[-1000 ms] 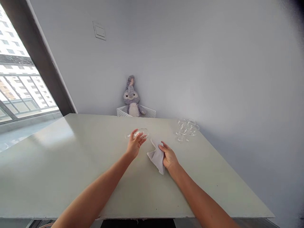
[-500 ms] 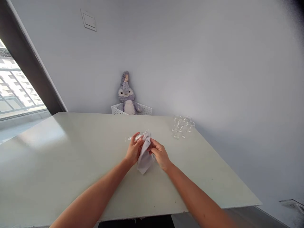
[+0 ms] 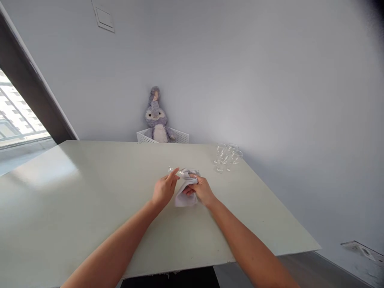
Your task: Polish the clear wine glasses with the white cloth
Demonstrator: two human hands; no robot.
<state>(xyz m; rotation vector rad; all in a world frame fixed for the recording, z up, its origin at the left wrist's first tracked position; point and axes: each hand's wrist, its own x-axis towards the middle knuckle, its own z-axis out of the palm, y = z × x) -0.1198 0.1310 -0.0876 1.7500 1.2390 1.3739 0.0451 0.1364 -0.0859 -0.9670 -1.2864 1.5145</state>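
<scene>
A pale cloth (image 3: pixel 186 199) hangs from my right hand (image 3: pixel 203 191), whose fingers are wrapped round it. The cloth's upper part is bunched about the bowl of a clear stemmed glass, which lies sideways above the table. Part of the glass (image 3: pixel 170 169) shows beyond my left fingertips, with its foot pointing left. My left hand (image 3: pixel 164 189) is closed at the glass's stem, thumb and forefinger close together. The cloth and fingers hide much of the glass.
Several clear stemmed glasses (image 3: pixel 221 151) stand upright near the right edge of the pale table (image 3: pixel 114 192). Behind the far edge, a grey plush toy (image 3: pixel 156 118) sits in a white perforated basket (image 3: pixel 181 137). A wall rises behind and to the right.
The glass has shifted right between my hands, and the cloth is now gathered over its bowl in my right hand. My left hand has moved slightly left, off the cloth. The view has tilted slightly.
</scene>
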